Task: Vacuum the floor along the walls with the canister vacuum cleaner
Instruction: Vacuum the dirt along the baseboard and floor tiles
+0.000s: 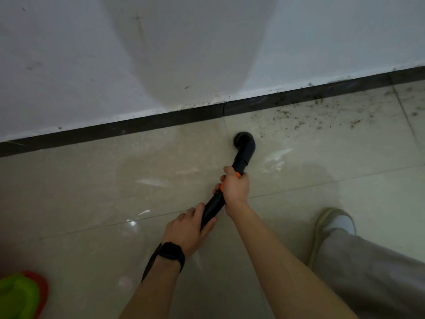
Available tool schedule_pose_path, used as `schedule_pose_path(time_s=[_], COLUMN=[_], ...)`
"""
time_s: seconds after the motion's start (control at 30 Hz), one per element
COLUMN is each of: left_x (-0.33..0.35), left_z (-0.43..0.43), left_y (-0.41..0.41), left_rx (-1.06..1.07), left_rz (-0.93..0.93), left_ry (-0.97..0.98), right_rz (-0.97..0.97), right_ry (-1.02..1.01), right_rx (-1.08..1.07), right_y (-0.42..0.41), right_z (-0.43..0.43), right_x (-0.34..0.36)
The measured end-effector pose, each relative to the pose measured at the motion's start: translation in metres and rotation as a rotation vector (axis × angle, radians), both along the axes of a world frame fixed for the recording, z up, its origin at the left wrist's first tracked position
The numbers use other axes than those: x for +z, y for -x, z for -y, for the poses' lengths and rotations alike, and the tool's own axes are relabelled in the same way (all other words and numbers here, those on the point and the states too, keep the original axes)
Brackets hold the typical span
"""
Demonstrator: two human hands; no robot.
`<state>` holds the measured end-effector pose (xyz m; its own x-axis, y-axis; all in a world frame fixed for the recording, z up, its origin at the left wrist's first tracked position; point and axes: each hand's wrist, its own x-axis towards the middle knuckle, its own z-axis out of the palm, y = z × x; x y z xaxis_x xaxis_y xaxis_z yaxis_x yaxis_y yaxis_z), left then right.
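A black vacuum tube (215, 204) with orange rings runs from my hands to a bent round nozzle (244, 142), which sits on the beige floor tiles just in front of the dark baseboard (161, 120). My right hand (235, 186) grips the tube at its orange collar, closest to the nozzle. My left hand (188, 229), with a black watch on its wrist, holds the tube lower down. Brown dirt specks (322, 116) lie scattered on the floor to the right of the nozzle, along the baseboard. The canister is out of view.
A white wall (161, 54) rises behind the baseboard. My right leg in grey trousers and a light shoe (331, 229) stands at the right. A green and red object (20, 293) sits at the bottom left corner.
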<state>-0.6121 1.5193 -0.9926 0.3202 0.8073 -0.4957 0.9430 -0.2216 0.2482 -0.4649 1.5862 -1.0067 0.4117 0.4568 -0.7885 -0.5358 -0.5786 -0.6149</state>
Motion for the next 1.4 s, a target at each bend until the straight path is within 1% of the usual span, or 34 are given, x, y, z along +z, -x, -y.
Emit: schedule_pose_path(time_s=[0.13,0.27,0.43,0.77,1.17,1.4], left_x=[0.000,-0.002,-0.007,-0.011,-0.015,-0.018], left_z=[0.017,0.028,0.025,0.006,-0.018,-0.031], left_y=[-0.017,-0.031,-0.040,-0.048,-0.058,-0.065], left_rx=[-0.135,-0.214,-0.187,-0.127,-0.089,-0.024], left_rz=[-0.026,-0.032,-0.012,0.043,0.020,0.063], left_ry=[0.017,-0.043,-0.101,-0.132,-0.176,-0.163], right_rz=[-0.004,-0.049,-0.077,-0.096,-0.044,-0.003], right_ry=[0.020,0.021,-0.008,-0.038,-0.065,-0.064], right_rx=[-0.111,-0.191,-0.177,-0.124,-0.048,0.007], right_y=[-0.026,-0.043,-0.053,-0.058,-0.064,-0.068], right_z=[0.033,0.048,0.041,0.017,-0.019,-0.038], right_x=[0.003,0.006,0.005,0.003,-0.002,-0.004])
